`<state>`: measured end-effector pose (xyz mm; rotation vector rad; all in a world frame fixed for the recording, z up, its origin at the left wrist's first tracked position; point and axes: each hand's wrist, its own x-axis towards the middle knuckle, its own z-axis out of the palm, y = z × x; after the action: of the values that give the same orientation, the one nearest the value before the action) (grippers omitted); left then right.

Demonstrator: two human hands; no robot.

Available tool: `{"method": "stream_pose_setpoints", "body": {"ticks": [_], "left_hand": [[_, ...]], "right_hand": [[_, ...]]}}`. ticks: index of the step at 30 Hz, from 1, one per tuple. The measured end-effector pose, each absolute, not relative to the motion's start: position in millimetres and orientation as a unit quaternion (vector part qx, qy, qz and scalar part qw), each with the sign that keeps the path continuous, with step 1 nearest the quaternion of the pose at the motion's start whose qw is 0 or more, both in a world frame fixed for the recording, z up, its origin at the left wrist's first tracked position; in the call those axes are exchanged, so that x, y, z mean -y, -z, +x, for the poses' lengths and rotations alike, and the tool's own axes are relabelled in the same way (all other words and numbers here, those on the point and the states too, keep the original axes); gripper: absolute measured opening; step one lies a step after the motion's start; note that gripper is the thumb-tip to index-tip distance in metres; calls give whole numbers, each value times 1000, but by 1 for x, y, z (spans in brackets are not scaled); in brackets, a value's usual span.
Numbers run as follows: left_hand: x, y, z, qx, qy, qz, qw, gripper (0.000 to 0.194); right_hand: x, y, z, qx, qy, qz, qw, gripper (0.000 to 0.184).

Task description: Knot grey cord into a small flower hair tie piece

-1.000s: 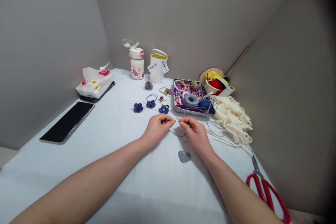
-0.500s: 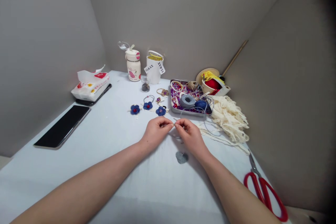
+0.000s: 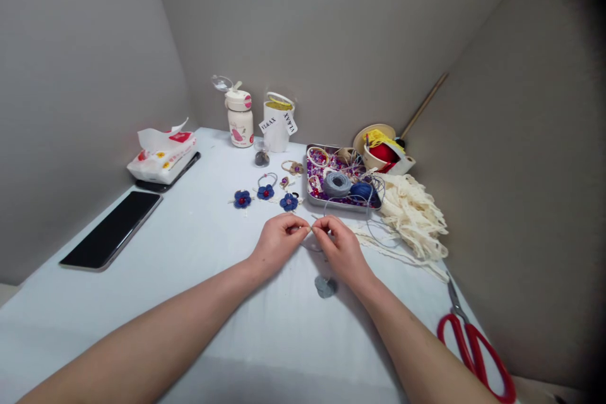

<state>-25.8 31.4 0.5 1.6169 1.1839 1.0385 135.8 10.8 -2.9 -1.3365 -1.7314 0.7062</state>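
Note:
My left hand and my right hand meet fingertip to fingertip over the middle of the table. Both are closed in a pinch on thin grey cord, of which a small loop shows beneath the fingers. The exact spot where they grip is mostly covered by the fingertips. Just below my right hand lies a grey fabric flower on the tabletop. Beyond the hands are finished-looking blue flower pieces with bead centres, and a tan flower hair tie.
A metal tray holds beads, a grey cord roll and blue cord. Cream lace is heaped beside it. Red-handled scissors lie at the right edge. A phone, tissues, a bottle and a white canister stand around.
Both hands keep their pinch at nearly the same place. The whole view has shifted very slightly; nothing else has visibly moved.

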Motion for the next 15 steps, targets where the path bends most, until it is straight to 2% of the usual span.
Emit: {"method": "stream_pose_setpoints", "body": {"ticks": [6,15], "left_hand": [[-29,-1,-27,-476,-397,673,404,12],[-31,3,-29,-461,-335,767,296,13]], "right_hand": [[-11,4,139,715,-250,-532,379,10],[-14,-4,143,816,-99,-513,249,12]]}}
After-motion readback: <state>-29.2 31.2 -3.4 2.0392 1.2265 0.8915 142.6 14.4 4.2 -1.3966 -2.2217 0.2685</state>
